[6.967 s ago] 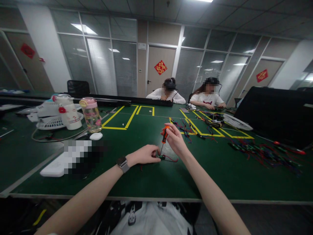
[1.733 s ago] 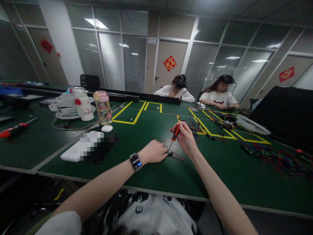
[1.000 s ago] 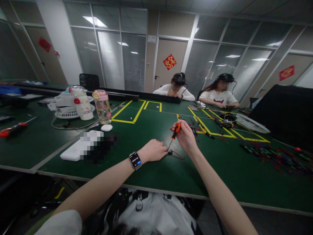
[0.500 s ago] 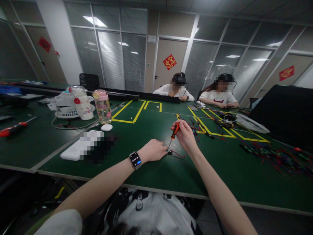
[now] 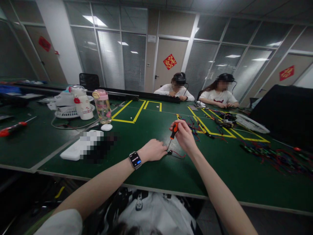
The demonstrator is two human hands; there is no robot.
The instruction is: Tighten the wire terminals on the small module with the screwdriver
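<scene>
My right hand is closed around the red-orange and black handle of a screwdriver, held tilted with its shaft pointing down. The shaft's tip meets a small dark part with thin red and black wires lying on the green table. My left hand rests on the table with its fingers curled against that small part. Its fingertips are partly hidden, but they appear to hold the part down. The wires trail off to the right, beneath my right wrist.
Bundles of coloured wires lie at the right, near a black screen-like panel. At left stand a pink-lidded bottle, a white jug, a white case and another screwdriver. Two people sit across the table.
The screwdriver handle has turned slightly in my right hand, and the fingers have shifted a little. My left hand and the wired part stay in place.
</scene>
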